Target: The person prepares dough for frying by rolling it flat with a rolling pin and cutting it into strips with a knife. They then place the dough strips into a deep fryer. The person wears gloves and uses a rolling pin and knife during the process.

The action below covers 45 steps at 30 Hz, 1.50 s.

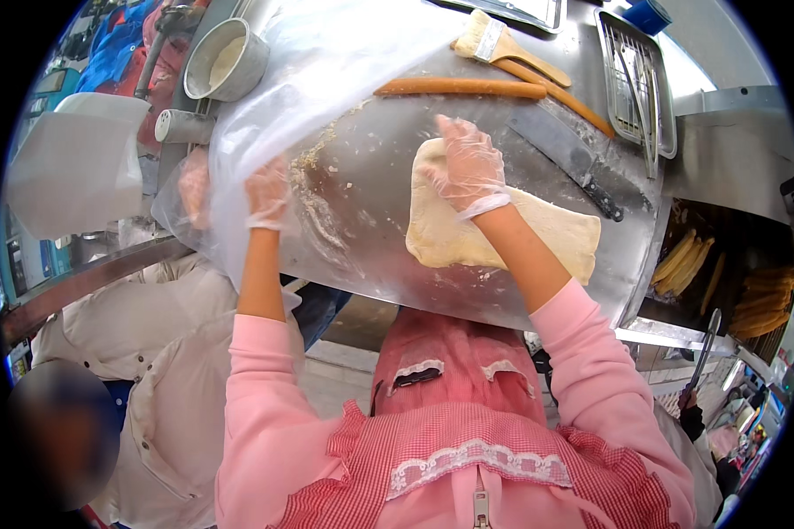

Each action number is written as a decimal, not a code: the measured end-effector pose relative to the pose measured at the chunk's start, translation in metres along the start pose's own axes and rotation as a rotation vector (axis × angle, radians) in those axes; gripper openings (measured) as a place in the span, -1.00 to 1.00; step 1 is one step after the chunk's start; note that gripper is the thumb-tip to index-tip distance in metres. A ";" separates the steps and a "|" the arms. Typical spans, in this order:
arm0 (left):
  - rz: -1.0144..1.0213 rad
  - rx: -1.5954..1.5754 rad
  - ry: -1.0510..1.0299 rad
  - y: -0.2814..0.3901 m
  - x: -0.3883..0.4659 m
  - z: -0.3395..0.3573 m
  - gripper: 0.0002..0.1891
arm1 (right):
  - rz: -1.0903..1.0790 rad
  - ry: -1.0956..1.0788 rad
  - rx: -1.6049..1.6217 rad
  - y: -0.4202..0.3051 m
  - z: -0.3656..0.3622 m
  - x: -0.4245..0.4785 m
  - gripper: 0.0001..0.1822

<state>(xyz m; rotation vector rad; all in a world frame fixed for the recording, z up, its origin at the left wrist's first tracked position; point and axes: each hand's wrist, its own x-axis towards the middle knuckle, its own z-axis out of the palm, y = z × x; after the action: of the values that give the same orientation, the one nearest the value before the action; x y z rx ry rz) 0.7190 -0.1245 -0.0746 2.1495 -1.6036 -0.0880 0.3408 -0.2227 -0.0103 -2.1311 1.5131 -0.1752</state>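
Observation:
My left hand (266, 193), in a clear plastic glove, grips the edge of a translucent plastic sheet (251, 125); its fingers are blurred and partly covered. My right hand (471, 162), gloved too, rests over the upper left part of a flat slab of dough (549, 225), thumb apart from the fingers. The dough lies lengthwise on the metal worktable (364, 231). Beyond it are a thin wooden rolling pin (460, 87), a cleaver (556, 149) with a black handle, and a wide pastry brush (503, 49) lying across a second wooden rod (569, 102).
A metal pot (251, 66) and a shaker (185, 127) stand at the left. A rack tray (635, 79) holds tongs. Fried dough sticks (685, 264) lie in the fryer area at right. A person in a beige jacket (165, 370) is close at left; a gloved hand (194, 188) shows through plastic.

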 end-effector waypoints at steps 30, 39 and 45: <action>0.020 0.213 -0.150 -0.011 0.124 0.055 -0.43 | -0.013 0.122 0.220 -0.080 0.084 0.200 -0.53; -0.249 -0.381 -0.135 -0.006 0.146 0.009 -0.46 | -0.056 0.160 0.042 -0.089 0.045 0.251 -0.59; -0.227 -0.376 -0.345 0.033 0.098 0.025 -0.48 | -0.167 0.104 -0.183 -0.092 0.014 0.198 -0.56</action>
<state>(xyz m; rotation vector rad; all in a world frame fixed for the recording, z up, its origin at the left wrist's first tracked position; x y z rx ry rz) 0.7126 -0.2300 -0.0632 2.0789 -1.3665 -0.8043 0.4967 -0.3758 -0.0148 -2.4295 1.4564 -0.2173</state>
